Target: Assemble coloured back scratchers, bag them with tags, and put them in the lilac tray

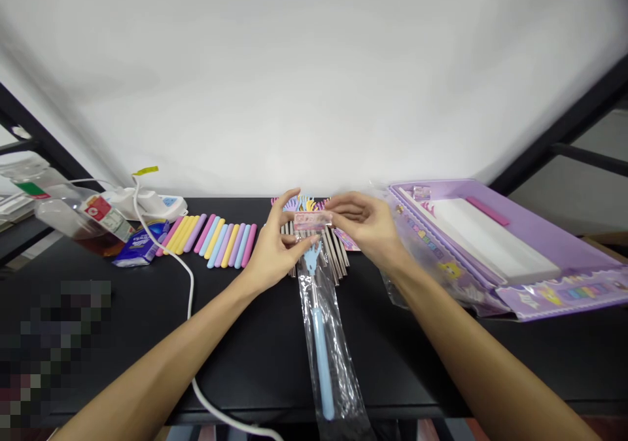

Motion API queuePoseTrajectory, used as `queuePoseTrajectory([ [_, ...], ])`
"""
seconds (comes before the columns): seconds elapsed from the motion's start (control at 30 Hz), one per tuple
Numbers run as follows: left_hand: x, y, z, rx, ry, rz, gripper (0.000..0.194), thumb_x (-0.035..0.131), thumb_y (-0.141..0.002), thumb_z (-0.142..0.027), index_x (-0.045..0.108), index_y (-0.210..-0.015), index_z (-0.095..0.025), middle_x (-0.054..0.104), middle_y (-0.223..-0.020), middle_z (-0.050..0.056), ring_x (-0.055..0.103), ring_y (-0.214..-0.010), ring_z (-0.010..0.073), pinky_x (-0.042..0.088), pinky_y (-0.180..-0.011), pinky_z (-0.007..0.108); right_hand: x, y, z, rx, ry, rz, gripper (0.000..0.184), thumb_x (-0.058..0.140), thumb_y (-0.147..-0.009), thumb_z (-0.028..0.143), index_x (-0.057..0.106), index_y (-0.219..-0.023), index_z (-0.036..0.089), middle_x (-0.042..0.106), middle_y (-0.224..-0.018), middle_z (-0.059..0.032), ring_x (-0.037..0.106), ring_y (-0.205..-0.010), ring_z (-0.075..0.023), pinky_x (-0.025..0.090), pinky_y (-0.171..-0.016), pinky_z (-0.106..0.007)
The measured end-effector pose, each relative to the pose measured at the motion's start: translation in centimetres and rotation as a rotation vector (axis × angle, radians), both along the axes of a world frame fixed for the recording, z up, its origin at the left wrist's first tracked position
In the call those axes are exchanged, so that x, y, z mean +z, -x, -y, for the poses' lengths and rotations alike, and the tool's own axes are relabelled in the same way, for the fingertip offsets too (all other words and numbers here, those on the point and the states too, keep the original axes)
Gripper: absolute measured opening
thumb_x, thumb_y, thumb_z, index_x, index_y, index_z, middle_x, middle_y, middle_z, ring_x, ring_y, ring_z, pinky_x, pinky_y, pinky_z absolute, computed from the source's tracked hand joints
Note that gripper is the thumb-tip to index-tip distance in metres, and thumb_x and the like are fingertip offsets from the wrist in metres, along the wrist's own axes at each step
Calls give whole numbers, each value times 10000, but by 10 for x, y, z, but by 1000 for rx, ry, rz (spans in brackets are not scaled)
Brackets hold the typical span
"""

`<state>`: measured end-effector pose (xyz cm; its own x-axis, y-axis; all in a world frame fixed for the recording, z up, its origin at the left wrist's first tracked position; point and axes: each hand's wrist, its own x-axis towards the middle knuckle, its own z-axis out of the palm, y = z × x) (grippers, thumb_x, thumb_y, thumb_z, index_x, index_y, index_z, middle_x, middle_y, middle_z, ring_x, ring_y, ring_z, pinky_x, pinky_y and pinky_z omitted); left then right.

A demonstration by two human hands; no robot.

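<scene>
One pale wall (314, 101) fills 12 o'clock, reading the dial from the middle of the view, and a black table (255, 343) stretches below it. At 3 o'clock lies an open purple box (515, 222). A white cable (190, 284) curves down through 8 toward 7, so it seems wise to keep the work clear of that side. A bottle (73, 209) is at 9.

Running from the hands toward 6 is a clear sleeve (333, 323) with a light blue tool (320, 336) inside, pronged end uppermost. The left hand (275, 245) is half open, its thumb across the sleeve's front near the prongs, apparently with a light hold. The right hand (370, 225) is nearly closed, pinching the sleeve's top at its 3 o'clock end, though blur hides the exact contact. Metal rods (338, 258) fan out behind the sleeve; coloured sticks (229, 245) lie in rows between 8 and 9.

Smallest is the pink printed strip (313, 220) at the sleeve's top, level between both hands. Good handling, I judge, means the left steadying the film while any pull from the right stays slow and even; a jerk could split it and let the tool slip.
</scene>
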<state>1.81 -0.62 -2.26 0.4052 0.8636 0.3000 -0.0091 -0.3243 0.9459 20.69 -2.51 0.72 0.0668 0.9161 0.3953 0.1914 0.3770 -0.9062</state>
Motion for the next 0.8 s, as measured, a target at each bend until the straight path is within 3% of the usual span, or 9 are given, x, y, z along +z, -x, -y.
queuePoseTrajectory([
  [0.17, 3, 0, 1, -4, 19, -1, 809, 753, -844, -321, 290, -1500, -419, 542, -1369, 115, 662, -589, 80, 519, -522, 220, 4, -3, 2, 86, -23, 1, 158, 711, -816, 269, 734, -956, 199, 769, -987, -55, 729, -940, -211, 598, -859, -380],
  [0.43, 0, -1, 1, 3, 8, 20, 810, 780, -826, -339, 323, -1491, -402, 584, -1337, 102, 652, -565, 63, 524, -510, 194, -3, 1, -3, -48, -43, 127, 296, 793, -773, 331, 667, -1009, 206, 733, -903, -42, 720, -875, -206, 593, -800, -358],
  [0.53, 2, -2, -2, 37, -12, 44, 795, 784, -824, -347, 339, -1482, -378, 617, -1295, 95, 658, -576, 75, 533, -515, 200, -2, -2, 3, -80, 83, 88, 387, 816, -756, 422, 554, -960, 222, 720, -833, -29, 722, -818, -209, 593, -729, -348],
  [0.67, 12, -5, -10, 207, -124, 75, 726, 783, -823, -356, 391, -1433, -324, 670, -1144, 59, 687, -666, 123, 588, -592, 251, 3, -5, 22, 218, 504, 58, 426, 747, -814, 524, 450, -935, 245, 699, -702, 3, 713, -660, -200, 587, -619, -345],
  [0.73, 21, -9, -15, 320, -182, 81, 670, 775, -828, -345, 421, -1395, -306, 668, -1092, 45, 701, -720, 139, 609, -659, 280, 5, -6, 31, 339, 544, 19, 455, 789, -787, 478, 436, -967, 255, 706, -704, 15, 718, -644, -205, 594, -630, -360],
  [0.8, 31, -18, -20, 379, -218, 83, 617, 759, -840, -329, 434, -1364, -303, 665, -1068, 35, 702, -734, 140, 616, -699, 302, 8, -10, 37, 336, 480, -21, 449, 796, -790, 438, 427, -978, 264, 713, -708, 18, 717, -624, -209, 595, -633, -370],
])
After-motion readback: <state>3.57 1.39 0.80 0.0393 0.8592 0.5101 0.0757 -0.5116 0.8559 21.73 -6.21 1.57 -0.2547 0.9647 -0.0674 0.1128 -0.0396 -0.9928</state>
